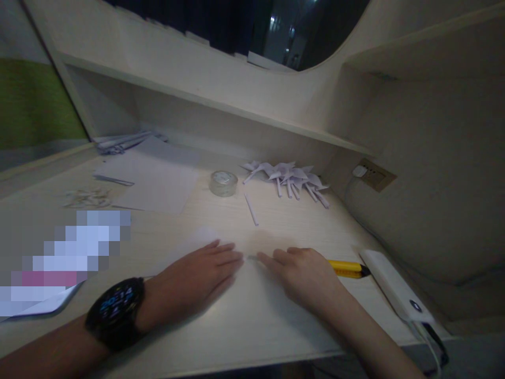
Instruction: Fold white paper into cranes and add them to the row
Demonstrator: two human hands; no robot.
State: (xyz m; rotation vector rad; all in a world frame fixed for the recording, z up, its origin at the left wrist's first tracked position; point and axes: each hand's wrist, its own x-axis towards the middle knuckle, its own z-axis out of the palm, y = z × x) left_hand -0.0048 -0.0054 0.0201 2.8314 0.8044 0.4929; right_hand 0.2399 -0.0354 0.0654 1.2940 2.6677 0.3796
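Head view: two hands over one desk (221, 329). Left hand (209, 271) lies flat, fingers extended, over one sheet (182, 253); right hand (305, 273) is curled, index finger at one grey sliver (252, 257) between the hands, whether pinched cannot be told. Beyond: one tape roll (223, 185), one stick (251, 210), several overlapping pinwheels (284, 171), uncountable. Rightward: one yellow tool (347, 269), partly hidden by that hand, one power bank (394, 284).

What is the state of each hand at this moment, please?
Left hand: open, palm down, partly over a white sheet, holding nothing visible.
Right hand: closed, holding a yellow tool.
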